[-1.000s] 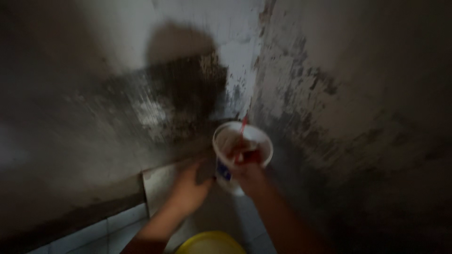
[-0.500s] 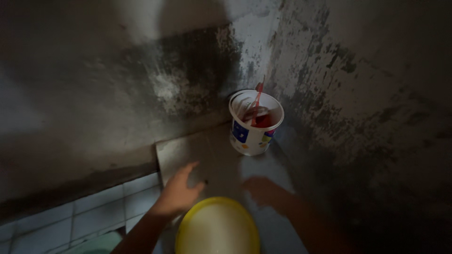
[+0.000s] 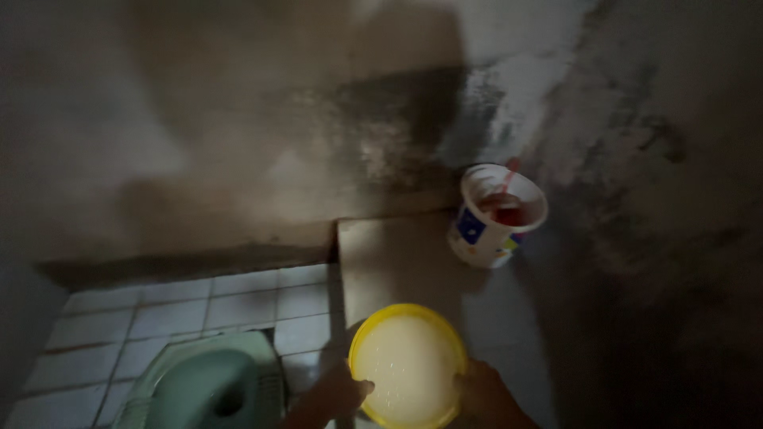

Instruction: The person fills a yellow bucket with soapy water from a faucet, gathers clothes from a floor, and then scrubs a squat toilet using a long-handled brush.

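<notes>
Since the earlier frame, both hands have closed on the yellow bowl [image 3: 408, 365]: left hand [image 3: 343, 391] and right hand [image 3: 479, 389] grip opposite rims. Bowl: low centre, near white bucket [image 3: 497, 214] on ledge [image 3: 397, 254].

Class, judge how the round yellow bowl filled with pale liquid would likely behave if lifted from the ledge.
The round yellow bowl looks nearly full of pale liquid, so it is probably heavy for its size and apt to slosh if tilted. Its smooth rim may be slippery; the left hand and right hand at opposite sides suggest steadying helps.
</notes>
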